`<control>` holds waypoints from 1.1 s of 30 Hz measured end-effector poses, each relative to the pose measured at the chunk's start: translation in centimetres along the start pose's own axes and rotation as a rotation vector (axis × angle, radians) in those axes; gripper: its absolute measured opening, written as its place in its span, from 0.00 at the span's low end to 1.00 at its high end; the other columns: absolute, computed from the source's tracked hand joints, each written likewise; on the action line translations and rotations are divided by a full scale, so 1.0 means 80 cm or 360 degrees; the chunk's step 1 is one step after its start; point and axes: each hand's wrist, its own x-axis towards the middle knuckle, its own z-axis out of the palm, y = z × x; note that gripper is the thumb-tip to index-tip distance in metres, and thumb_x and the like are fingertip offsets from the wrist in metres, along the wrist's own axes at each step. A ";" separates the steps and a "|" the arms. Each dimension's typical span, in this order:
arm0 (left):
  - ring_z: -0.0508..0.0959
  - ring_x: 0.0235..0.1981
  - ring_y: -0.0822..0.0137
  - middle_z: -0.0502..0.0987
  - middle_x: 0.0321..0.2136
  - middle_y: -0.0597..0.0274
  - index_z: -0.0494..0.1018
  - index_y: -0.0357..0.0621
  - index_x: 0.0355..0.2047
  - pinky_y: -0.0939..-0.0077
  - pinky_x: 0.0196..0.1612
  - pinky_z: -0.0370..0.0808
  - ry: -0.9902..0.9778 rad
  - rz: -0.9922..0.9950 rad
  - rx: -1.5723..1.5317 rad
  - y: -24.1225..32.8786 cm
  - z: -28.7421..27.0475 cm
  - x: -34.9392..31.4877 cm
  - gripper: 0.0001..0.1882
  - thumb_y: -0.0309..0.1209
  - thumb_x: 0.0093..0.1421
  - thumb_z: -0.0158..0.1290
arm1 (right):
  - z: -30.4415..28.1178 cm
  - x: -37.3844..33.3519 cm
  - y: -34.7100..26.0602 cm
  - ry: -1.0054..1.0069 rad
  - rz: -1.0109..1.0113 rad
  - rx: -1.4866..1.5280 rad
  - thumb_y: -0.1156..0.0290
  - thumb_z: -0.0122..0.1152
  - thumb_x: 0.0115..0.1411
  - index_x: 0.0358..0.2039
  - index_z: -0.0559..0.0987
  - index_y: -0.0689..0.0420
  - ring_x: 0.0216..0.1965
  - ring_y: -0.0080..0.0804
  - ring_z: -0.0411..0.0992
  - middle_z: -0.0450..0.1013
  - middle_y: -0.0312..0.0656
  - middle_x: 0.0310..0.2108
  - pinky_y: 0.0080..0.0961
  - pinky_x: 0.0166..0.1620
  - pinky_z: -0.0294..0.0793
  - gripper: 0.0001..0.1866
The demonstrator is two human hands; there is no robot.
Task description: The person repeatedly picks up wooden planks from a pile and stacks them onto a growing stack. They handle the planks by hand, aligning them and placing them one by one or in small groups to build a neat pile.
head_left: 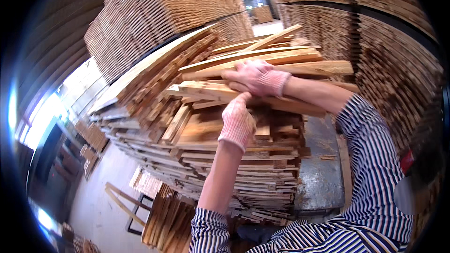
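Both my hands wear pinkish knitted work gloves and are at a loose heap of rough wooden boards. My right hand [260, 78] lies across the heap with its fingers bent over a wooden board [206, 89] whose pale end points left. Just below and nearer to me, my left hand [238, 121] is closed at the near edge of the same boards. Its fingertips are partly hidden behind the wood. Behind my right hand, longer boards [321, 68] stick out to the right. Underneath is a stack of layered boards [243, 171].
Tall stacks of boards rise at the back left [154, 18] and along the right [398, 61]. A grey metal surface [319, 178] with wood scraps is right of the stack. More boards [166, 222] lie low at the front left, beside a black metal frame [136, 213].
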 end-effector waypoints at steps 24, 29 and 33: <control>0.80 0.38 0.53 0.74 0.45 0.52 0.69 0.44 0.54 0.62 0.30 0.86 0.0718 0.0037 -0.0863 -0.004 -0.108 0.034 0.27 0.46 0.60 0.58 | -0.019 -0.081 -0.046 -0.0244 0.0085 -0.0509 0.50 0.62 0.58 0.64 0.66 0.46 0.65 0.57 0.58 0.60 0.58 0.63 0.59 0.65 0.53 0.35; 0.78 0.43 0.57 0.74 0.48 0.56 0.70 0.50 0.54 0.55 0.33 0.85 0.0554 0.0233 -0.0870 0.008 -0.091 0.032 0.26 0.49 0.60 0.58 | -0.020 -0.096 -0.033 -0.0263 0.0066 -0.0583 0.50 0.60 0.61 0.66 0.63 0.46 0.64 0.51 0.61 0.60 0.57 0.64 0.50 0.63 0.62 0.35; 0.80 0.41 0.58 0.76 0.46 0.55 0.69 0.46 0.54 0.61 0.33 0.84 0.0658 0.0468 -0.0694 0.022 -0.123 0.035 0.29 0.55 0.63 0.53 | -0.006 -0.050 -0.033 -0.0229 -0.0106 -0.0441 0.49 0.60 0.61 0.66 0.63 0.45 0.60 0.50 0.65 0.64 0.56 0.59 0.49 0.61 0.65 0.35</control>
